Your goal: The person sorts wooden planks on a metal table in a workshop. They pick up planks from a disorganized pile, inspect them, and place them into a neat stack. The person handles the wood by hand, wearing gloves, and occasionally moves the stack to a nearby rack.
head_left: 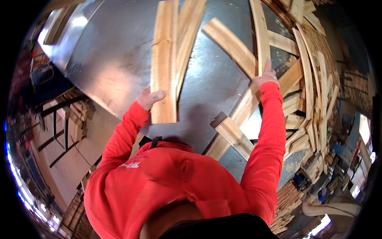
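Observation:
My left hand (149, 98) grips the near end of a pale wooden board (164, 71), its thumb lying across the top face and the other fingers hidden underneath. Partly under that board, another board (189, 36) slants away to the far side. On the right, my right hand (267, 75) is closed around the near end of a narrower board (260, 32) that points away from me. Beside it a loose board (232, 46) lies at an angle on the grey metal table (119, 51). A short board (234, 133) crosses a longer one (242, 107) nearer to me.
A heap of boards (304, 75) crowds the table's right side. More wood (59, 24) lies at the far left. Past the table's left edge are a dark blue bag or cloth (43, 81) and a black metal frame (55, 131). Stacked strips (288, 207) stand at lower right.

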Demonstrator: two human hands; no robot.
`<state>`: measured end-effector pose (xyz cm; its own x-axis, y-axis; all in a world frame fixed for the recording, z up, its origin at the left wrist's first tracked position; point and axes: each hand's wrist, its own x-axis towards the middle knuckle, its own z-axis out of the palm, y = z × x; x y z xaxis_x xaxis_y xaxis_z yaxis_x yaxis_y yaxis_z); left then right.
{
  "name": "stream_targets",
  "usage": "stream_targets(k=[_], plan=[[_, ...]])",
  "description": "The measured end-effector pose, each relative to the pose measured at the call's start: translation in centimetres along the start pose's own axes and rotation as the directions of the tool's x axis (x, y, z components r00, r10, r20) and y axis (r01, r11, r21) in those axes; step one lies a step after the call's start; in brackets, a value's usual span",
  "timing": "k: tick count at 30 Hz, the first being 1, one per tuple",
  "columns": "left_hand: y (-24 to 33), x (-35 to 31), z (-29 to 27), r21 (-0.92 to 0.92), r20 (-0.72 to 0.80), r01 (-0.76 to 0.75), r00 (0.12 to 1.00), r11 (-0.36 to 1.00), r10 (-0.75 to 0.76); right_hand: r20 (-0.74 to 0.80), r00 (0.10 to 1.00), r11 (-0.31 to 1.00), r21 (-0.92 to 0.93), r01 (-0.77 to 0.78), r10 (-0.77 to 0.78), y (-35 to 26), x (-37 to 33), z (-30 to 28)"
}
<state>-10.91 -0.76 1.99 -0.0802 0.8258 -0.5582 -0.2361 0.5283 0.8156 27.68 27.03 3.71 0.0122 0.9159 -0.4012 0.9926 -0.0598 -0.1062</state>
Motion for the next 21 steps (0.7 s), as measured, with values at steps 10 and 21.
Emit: stream_targets(k=[10,21], plan=[[1.6,-1.7,4.9,-0.559,0.186,0.169,0.980,0.811,-0.076,0.045,0.920,0.893,0.266,0.364,-0.388,-16.5,-25.0,8.4],[-0.6,-1.9,-5.3,-0.116,0.022,0.121,0.993,0.986,-0.119,-0.035,0.986,0.904,-0.407,0.132,-0.160,-4.9,-2.1,3.7]])
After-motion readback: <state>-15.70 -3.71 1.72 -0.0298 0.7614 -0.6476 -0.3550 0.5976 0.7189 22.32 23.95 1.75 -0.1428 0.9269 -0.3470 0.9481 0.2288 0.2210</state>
